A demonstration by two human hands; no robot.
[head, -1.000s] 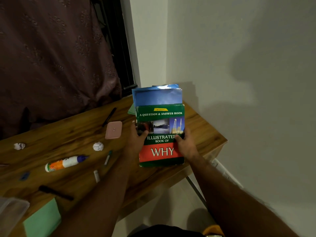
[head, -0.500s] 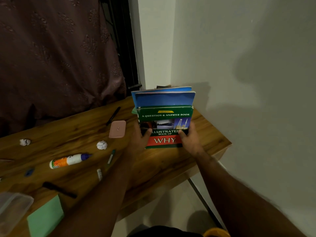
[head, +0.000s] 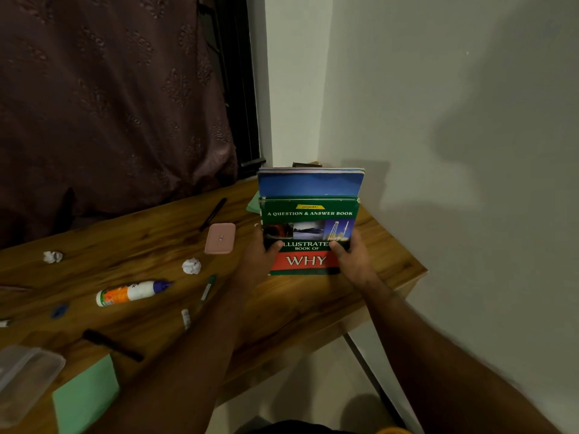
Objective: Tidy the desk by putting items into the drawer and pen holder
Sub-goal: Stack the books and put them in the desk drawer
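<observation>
Near edge of desk [head: 313, 311]: clear plastic box [head: 25, 380], green pad [head: 84, 399], black comb [head: 109, 344]. Mid desk: glue bottle [head: 131, 292], green pen [head: 206, 289], two paper balls, pink case [head: 220, 238]. Far right corner: stack of books [head: 308, 220] upright, lower edge on desk; left hand [head: 258, 258] and right hand [head: 352, 258] grip its sides, thumbs across front cover

Book [head: 308, 233] cover reads "A QUESTION & ANSWER BOOK"

Bare forearms, no sleeves, hands [head: 260, 261] ungloved
</observation>
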